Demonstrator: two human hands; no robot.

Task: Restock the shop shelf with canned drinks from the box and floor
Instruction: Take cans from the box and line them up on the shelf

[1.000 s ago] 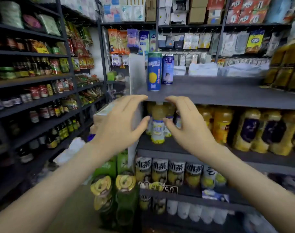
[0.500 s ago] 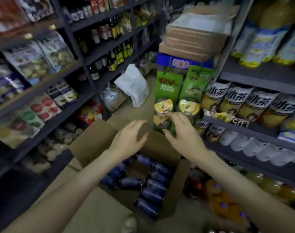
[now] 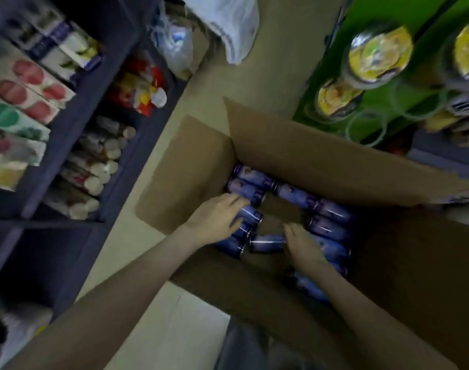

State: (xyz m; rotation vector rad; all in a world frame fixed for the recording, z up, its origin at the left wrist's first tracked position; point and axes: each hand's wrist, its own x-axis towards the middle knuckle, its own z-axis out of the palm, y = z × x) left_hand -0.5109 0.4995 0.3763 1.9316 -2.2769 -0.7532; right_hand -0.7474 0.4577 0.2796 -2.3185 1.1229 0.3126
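An open cardboard box (image 3: 321, 158) sits on the floor below me, with several blue cans (image 3: 332, 228) lying on their sides inside. My left hand (image 3: 217, 218) reaches into the box's left side, and its fairly straight fingers lie over a blue can (image 3: 250, 216). On the right, my right hand (image 3: 304, 245) is also inside the box. Its fingertips touch the end of another blue can (image 3: 266, 243) lying in the middle. Neither hand has lifted a can. The picture is blurred by motion.
A dark shelf unit (image 3: 76, 134) with packets and bottles stands to the left of the aisle floor (image 3: 268, 49). Green packs of yellow-lidded cups (image 3: 377, 57) stand at the right. A white bag (image 3: 228, 20) lies on the floor beyond the box.
My view has dropped from the shelf to the box on the floor. Both hands came down from shelf height into the box and now rest on cans.
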